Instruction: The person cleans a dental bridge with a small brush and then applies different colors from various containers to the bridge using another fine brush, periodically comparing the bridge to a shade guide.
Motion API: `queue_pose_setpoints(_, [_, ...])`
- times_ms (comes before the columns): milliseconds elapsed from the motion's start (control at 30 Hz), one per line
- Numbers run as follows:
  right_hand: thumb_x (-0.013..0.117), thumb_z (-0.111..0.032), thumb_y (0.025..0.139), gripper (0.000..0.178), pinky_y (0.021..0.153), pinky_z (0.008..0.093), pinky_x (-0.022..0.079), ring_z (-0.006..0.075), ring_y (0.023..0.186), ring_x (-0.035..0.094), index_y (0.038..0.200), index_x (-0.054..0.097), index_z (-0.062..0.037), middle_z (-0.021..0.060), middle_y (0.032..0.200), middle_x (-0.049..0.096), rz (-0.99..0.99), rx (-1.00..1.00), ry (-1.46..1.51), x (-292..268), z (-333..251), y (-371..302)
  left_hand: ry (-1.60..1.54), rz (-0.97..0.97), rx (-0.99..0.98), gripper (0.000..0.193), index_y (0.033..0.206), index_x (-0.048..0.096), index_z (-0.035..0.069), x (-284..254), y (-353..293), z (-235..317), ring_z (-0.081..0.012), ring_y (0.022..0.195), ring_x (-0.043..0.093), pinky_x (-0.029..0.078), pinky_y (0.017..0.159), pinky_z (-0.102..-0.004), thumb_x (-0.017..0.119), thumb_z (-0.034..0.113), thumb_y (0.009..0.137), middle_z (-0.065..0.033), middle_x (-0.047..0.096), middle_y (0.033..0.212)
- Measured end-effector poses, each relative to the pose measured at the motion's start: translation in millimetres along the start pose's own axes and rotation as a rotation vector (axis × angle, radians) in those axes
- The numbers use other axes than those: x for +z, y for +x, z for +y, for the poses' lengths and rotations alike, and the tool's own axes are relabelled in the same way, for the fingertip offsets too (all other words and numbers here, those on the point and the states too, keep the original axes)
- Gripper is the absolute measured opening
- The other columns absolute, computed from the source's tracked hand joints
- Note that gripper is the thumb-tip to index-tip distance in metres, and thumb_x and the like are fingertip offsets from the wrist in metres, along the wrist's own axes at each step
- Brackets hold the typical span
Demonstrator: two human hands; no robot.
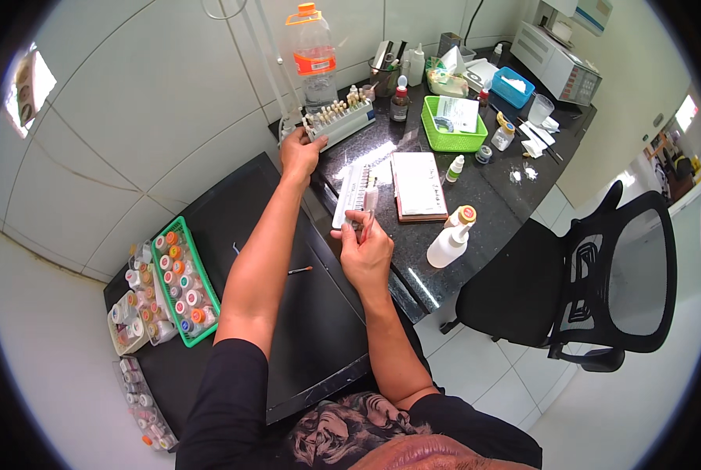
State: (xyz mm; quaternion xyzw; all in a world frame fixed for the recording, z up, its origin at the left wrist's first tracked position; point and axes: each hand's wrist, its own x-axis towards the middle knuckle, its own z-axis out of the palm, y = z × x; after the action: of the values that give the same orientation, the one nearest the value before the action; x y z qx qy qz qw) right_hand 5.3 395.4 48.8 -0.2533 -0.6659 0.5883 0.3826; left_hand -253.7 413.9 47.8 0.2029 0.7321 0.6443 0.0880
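Bright light glares off the black countertop (pixel 495 205), and fisheye distortion curves the tiled wall (pixel 174 90).

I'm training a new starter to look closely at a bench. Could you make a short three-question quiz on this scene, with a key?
1. Which of the hands is nearer the rack of small tabs?
A) left
B) right
C) both equally near

2. True or false: the chair is on the person's left.

3. Fill in the word: the long green tray is filled with small, colourfully capped ____.

Key:
1. A: the left hand is at its near end.
2. False: it is on the person's right.
3. Jars.
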Motion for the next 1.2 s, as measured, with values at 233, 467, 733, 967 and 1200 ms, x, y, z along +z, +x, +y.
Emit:
queue_pose_setpoints(233, [0.063, 0.002, 0.1, 0.029, 0.074, 0.0359, 0.065, 0.0263, 0.083, 0.086, 0.127, 0.071, 0.0095, 0.0215, 0.093, 0.082, -0.031, 0.021, -0.109, -4, -3, -2, -0.105, 0.051, -0.014, 0.041, 0.137, 0.071, -0.003, -41, -46, 18, -0.0156, 0.108, 0.073, 0.055, 0.097, -0.0311, 0.082, 0.008, 0.1, -0.011, 0.081, 0.12])
queue_pose_setpoints(467, [0.062, 0.0, 0.102, 0.033, 0.068, 0.0352, 0.063, 0.023, 0.069, 0.082, 0.134, 0.071, 0.0081, 0.0165, 0.084, 0.079, -0.046, 0.043, -0.219, 2, -4, 3, -0.287, 0.058, 0.006, 0.034, 0.134, 0.072, 0.0, -134, -149, 42, -0.0072, 0.097, 0.065, 0.051, 0.086, -0.0263, 0.081, 0.01, 0.102, -0.0032, 0.079, 0.113])
queue_pose_setpoints(733, [0.066, -0.014, 0.107, 0.036, 0.06, 0.0354, 0.061, 0.0204, 0.06, 0.077, 0.136, 0.071, 0.0057, 0.0149, 0.077, 0.078, 0.042, -0.032, -0.281, 3, 5, 6, -0.39, 0.044, -0.162, 0.042, 0.143, 0.069, 0.005, -214, -313, 31, -0.0096, 0.105, 0.07, 0.055, 0.089, -0.028, 0.082, 0.016, 0.104, -0.0022, 0.079, 0.124])
queue_pose_setpoints(967, [0.067, -0.022, 0.115, 0.044, 0.053, 0.0207, 0.041, 0.0077, 0.076, 0.069, 0.147, 0.06, 0.0075, 0.0118, 0.107, 0.075, -0.495, 0.058, 0.337, 7, -30, -114, -0.428, 0.11, -0.153, 0.041, 0.142, 0.07, 0.002, -259, -417, 33, -0.011, 0.109, 0.071, 0.058, 0.098, -0.0293, 0.081, 0.007, 0.102, -0.0055, 0.078, 0.123])
queue_pose_setpoints(1200, [0.076, -0.01, 0.107, 0.047, 0.052, 0.0192, 0.035, 0.0, 0.062, 0.048, 0.148, 0.061, 0.0066, 0.0023, 0.096, 0.07, -0.702, 0.104, 0.287, -13, -14, -180, -0.291, 0.067, -0.211, 0.042, 0.144, 0.067, -0.002, -267, -496, 16, -0.0111, 0.112, 0.071, 0.059, 0.102, -0.0286, 0.078, 0.003, 0.104, -0.0055, 0.076, 0.127])
